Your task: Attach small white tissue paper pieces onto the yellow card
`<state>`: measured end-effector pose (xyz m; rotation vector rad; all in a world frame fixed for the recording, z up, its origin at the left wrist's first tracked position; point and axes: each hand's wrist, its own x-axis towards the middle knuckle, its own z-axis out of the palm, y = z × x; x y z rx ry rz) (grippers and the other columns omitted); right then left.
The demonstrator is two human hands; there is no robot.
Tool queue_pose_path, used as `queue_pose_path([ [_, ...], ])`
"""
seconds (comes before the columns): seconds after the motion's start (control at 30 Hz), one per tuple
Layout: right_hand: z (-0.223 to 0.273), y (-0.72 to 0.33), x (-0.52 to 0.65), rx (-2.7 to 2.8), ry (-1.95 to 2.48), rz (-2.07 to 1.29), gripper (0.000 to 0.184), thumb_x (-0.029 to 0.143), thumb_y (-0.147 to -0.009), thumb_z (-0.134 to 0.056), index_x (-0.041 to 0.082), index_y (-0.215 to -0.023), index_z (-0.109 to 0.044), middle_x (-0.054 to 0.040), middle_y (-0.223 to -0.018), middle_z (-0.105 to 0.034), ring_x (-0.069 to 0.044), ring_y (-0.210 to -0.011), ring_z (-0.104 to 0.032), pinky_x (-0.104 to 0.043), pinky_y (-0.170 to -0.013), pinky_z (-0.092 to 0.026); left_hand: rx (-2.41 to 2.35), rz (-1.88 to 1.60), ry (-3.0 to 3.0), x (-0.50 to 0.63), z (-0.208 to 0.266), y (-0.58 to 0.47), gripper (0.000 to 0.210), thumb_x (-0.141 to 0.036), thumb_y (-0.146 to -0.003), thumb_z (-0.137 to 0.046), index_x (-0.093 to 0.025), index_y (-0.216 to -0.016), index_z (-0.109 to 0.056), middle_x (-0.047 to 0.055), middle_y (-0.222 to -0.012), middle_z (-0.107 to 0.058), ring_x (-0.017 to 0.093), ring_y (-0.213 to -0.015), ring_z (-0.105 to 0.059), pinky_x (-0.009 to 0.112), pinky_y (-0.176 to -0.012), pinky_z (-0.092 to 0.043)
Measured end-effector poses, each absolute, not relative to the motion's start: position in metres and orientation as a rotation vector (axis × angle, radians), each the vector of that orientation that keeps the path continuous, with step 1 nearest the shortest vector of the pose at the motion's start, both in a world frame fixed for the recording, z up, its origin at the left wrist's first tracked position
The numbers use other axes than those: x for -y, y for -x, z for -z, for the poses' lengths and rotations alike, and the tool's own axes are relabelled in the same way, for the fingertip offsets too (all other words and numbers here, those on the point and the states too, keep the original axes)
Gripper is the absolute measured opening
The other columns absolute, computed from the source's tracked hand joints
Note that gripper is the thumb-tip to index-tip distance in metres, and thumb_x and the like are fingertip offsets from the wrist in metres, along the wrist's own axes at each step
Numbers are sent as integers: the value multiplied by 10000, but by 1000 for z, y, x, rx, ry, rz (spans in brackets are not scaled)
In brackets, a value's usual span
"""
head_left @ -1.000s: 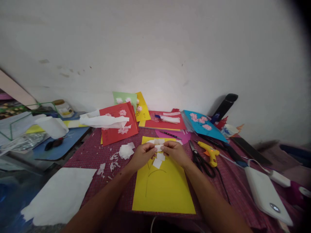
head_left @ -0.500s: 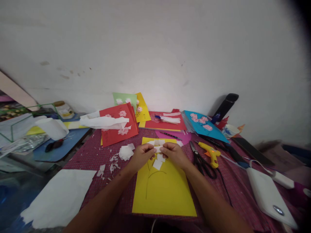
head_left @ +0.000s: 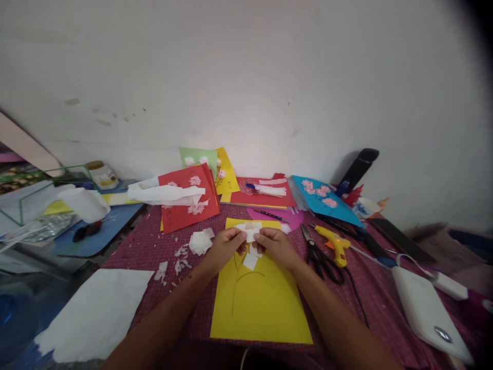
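Between my two hands is a small white paper piece, pinched at its left end by my left hand and at its right end by my right hand. Both hands are over the upper part of a yellow sheet, which bears thin dark curved lines. More small white paper squares lie on the sheet just below and behind my fingers. To the left of my left hand sits a pile of cut white paper. Black-handled scissors lie right of the sheet.
A yellow glue gun with a cable is beside the scissors. Red cards and a blue card with pink paper flowers stand behind. A white power bank-like box lies at right, a large white sheet at left.
The white piece between my fingers shows a broader face than before. Both hands stay in nearly the same place.
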<state>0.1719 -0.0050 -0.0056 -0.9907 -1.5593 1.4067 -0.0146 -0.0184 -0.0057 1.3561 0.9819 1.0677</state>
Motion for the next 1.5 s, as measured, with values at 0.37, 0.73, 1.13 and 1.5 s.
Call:
queue_pose_path([
  [0.37, 4, -170, 5, 1522, 1008, -1384, 371, 493, -835, -552, 153, -709, -630, -12, -597, -615, -97, -465, -498, -226, -478, -383, -830, -959, -1329, 21, 3, 15, 235, -345, -754, -660, -118, -783, -607, 10, -652, -600, 92, -546, -534, 227, -563, -431],
  [0.73, 2, -168, 7, 1545, 1027, -1356, 406, 513, -847, -519, 160, -676, -627, -18, -582, -616, -105, -454, -498, -233, -472, -380, -895, -948, -1416, 23, 4, 14, 224, -336, -794, -608, -134, -700, -576, -2, -592, -587, 93, -528, -521, 210, -538, -402],
  [1.13, 7, -169, 5, 1562, 1037, -1331, 314, 438, -819, -593, 171, -656, -606, 13, -530, -568, -102, -462, -473, -224, -480, -362, -905, -1001, -1320, 19, 7, 15, 246, -373, -793, -615, -128, -790, -597, 19, -638, -621, 100, -528, -546, 227, -549, -439],
  [1.5, 9, -168, 5, 1538, 994, -1381, 252, 382, -801, -621, 173, -665, -579, 29, -533, -563, -91, -463, -461, -218, -485, -358, -1000, -1029, -1390, 18, 10, 16, 246, -363, -786, -611, -126, -721, -619, 9, -614, -605, 90, -518, -514, 210, -535, -398],
])
